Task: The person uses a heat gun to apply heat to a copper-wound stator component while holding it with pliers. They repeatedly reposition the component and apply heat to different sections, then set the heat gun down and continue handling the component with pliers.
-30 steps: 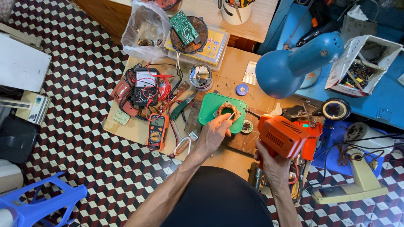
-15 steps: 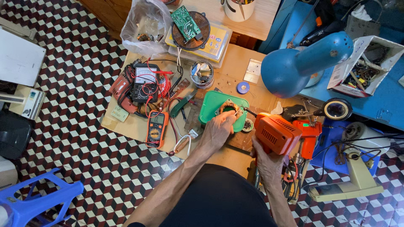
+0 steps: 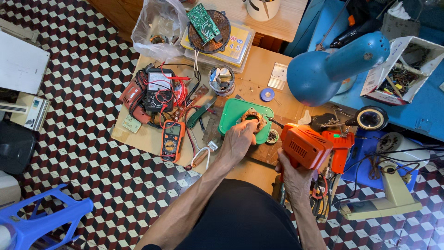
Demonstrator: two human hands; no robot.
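My left hand (image 3: 238,139) rests on a brown wire coil (image 3: 252,116) that lies in a green tray (image 3: 231,113) on the small wooden table (image 3: 259,69); its fingers pinch the coil's near edge. My right hand (image 3: 292,173) grips the handle of an orange soldering gun (image 3: 305,146), whose thin tip points left toward the coil. A second orange tool (image 3: 340,146) lies just right of the gun.
An orange multimeter (image 3: 172,140), a black analog meter with red leads (image 3: 158,90), green pliers (image 3: 200,115) and a tin (image 3: 221,79) lie left of the tray. A blue desk lamp (image 3: 333,69) hangs over the right side. A blue plastic stool (image 3: 37,222) stands on the checkered floor.
The view has shifted slightly. Both hands stay at the coil and the soldering gun, with the gun's tip edging closer to the coil.
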